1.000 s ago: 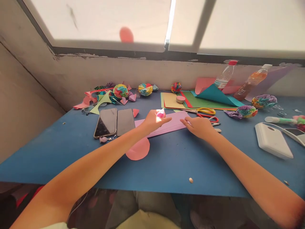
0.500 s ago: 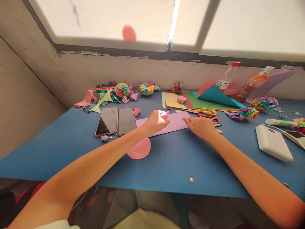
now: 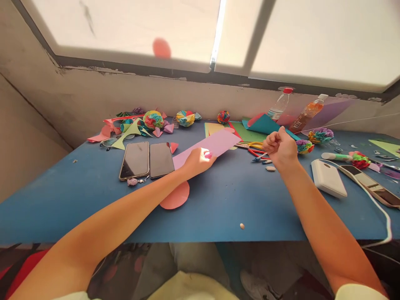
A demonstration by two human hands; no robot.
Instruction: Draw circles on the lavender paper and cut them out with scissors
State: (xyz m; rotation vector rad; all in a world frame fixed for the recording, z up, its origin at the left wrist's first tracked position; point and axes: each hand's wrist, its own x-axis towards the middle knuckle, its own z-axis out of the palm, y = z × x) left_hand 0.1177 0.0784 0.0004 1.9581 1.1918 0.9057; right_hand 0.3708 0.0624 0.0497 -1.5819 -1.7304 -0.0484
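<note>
Left hand (image 3: 196,160) grips pink strip (image 3: 215,143).

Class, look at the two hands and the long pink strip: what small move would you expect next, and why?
Probably the right hand comes down onto the pink paper strip's free end. The left hand pinches only its near end, the far end lies loose over the coloured sheets, and the right hand hovers fisted above the scissors.

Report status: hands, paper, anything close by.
Left hand grips pink paper strip. Right hand fisted, raised, empty. Two phones beside strip; scissors near right hand.
</note>
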